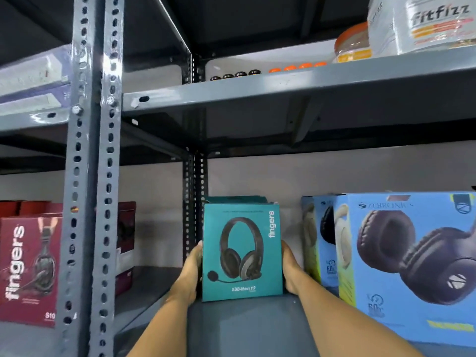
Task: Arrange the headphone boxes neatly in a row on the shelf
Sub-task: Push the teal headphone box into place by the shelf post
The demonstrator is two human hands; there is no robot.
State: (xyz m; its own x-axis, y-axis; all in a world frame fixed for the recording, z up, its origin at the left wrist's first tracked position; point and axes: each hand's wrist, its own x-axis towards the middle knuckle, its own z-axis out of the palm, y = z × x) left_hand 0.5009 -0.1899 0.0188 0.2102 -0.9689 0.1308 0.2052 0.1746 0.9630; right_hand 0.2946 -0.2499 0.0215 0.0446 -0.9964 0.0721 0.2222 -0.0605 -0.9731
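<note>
1. Closest to the camera are two bare forearms reaching in over the grey shelf (244, 328), one from each side.
2. The left hand (190, 273) is flat against the left side of a teal headphone box (242, 252), and the right hand (290, 269) is against its right side. So the box is clamped between both hands; fingers look held together, tips hidden behind the box.
3. The teal box stands upright on the shelf, face forward, near the back upright. There's another teal box (235, 199) right behind it.
4. Off to the right, just apart, is a big blue headphone box (407, 266), with another blue one (318, 240) behind.
5. Left bay, past the perforated post (87, 202): a red headphone box (31, 269).
</note>
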